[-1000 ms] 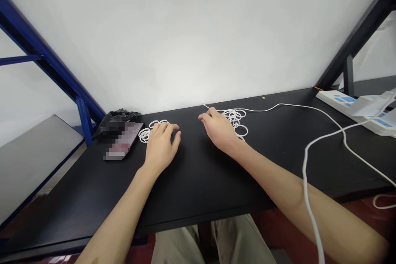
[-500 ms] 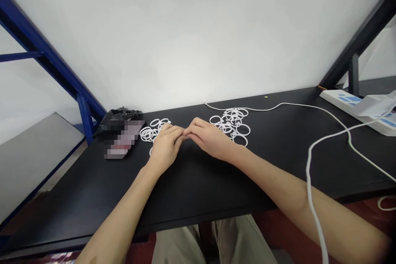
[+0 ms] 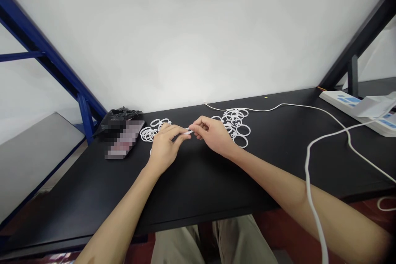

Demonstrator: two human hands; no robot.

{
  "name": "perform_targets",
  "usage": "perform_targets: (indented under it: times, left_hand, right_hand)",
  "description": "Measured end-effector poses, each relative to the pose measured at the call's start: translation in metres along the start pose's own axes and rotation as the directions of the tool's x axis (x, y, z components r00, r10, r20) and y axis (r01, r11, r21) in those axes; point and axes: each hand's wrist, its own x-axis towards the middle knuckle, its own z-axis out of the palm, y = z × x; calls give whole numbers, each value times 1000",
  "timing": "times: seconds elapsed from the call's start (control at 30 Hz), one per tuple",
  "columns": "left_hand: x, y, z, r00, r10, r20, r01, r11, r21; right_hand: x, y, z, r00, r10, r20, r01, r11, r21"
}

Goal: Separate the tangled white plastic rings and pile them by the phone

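My left hand [image 3: 165,144] and my right hand [image 3: 212,135] meet over the middle of the black table [image 3: 201,177]. Both pinch the same white ring [image 3: 187,132], stretched thin between their fingertips. One heap of white rings [image 3: 151,130] lies just beyond my left hand. A second, larger heap of white rings [image 3: 235,123] lies behind my right hand.
A black object and a blurred flat item [image 3: 122,134] sit at the table's left. A thin white cable [image 3: 278,107] runs along the back edge; a thicker white cable [image 3: 312,173] loops down on the right. A white power strip [image 3: 355,107] lies far right. Blue frame [image 3: 46,62] at left.
My right hand left the right heap and came to my left hand. The two hands joined, and now a white ring is stretched between their fingertips.
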Motion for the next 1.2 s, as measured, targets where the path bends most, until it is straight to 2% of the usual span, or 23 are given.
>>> perform_targets:
  times: [0.13,0.33,0.6,0.67,0.73,0.87,0.97,1.07,1.2]
  left_hand:
    - [-1,2,0,996,-60,72,64,996,-66]
    - [-1,4,0,985,-89,146,111,982,-151]
    - [-1,8,0,981,-95,167,118,984,-135]
    - [-1,8,0,984,-82,156,104,985,-136]
    - [-1,7,0,991,-63,114,77,989,-124]
    - [-2,6,0,999,-28,22,29,997,-69]
    - [-2,6,-1,1000,-23,-3,23,998,-56]
    - [-2,8,0,999,-29,15,30,997,-65]
    - [-2,8,1,995,-43,85,53,992,-111]
  right_hand:
    - [2,3,1,1000,19,-22,-18,999,49]
    - [3,6,1,1000,16,-27,-14,997,78]
    - [2,1,-2,991,-130,-45,121,979,-165]
    - [2,0,-2,988,-146,-49,135,975,-174]
    - [2,1,-1,993,-114,-43,108,987,-116]
    - [2,2,3,999,51,-13,-48,989,142]
    - [2,3,5,998,64,10,-64,958,278]
    - [2,3,5,1000,2,-5,-1,961,276]
    - [1,1,1,999,-42,-8,43,986,163]
